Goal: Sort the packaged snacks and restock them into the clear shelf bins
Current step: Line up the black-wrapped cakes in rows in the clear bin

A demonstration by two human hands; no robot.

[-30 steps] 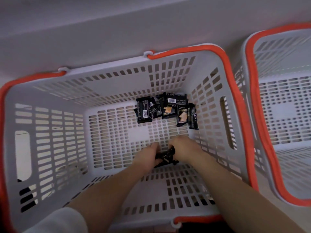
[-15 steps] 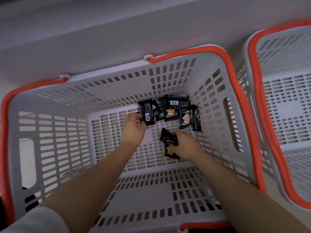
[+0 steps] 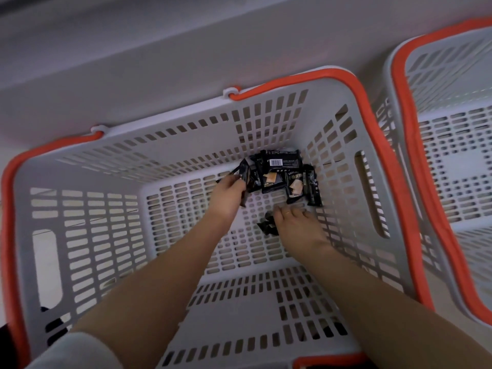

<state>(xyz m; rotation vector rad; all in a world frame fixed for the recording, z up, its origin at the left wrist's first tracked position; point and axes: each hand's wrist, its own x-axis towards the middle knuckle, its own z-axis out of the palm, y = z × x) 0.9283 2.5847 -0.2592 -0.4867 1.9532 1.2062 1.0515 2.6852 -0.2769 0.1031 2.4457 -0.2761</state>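
Both my arms reach down into a deep white slotted basket with an orange rim. Several black snack packets lie heaped in its far right corner. My left hand grips one black packet at the left edge of the heap. My right hand holds a small bunch of black packets just above the basket floor, a little nearer than the heap.
A second white basket with an orange rim stands close on the right. A pale wall or ledge runs along behind both baskets. The first basket's tall slotted walls enclose my arms on all sides.
My left hand left the right hand, moved forward to the heap and took hold of a packet. My right hand carried its packets forward toward the heap.
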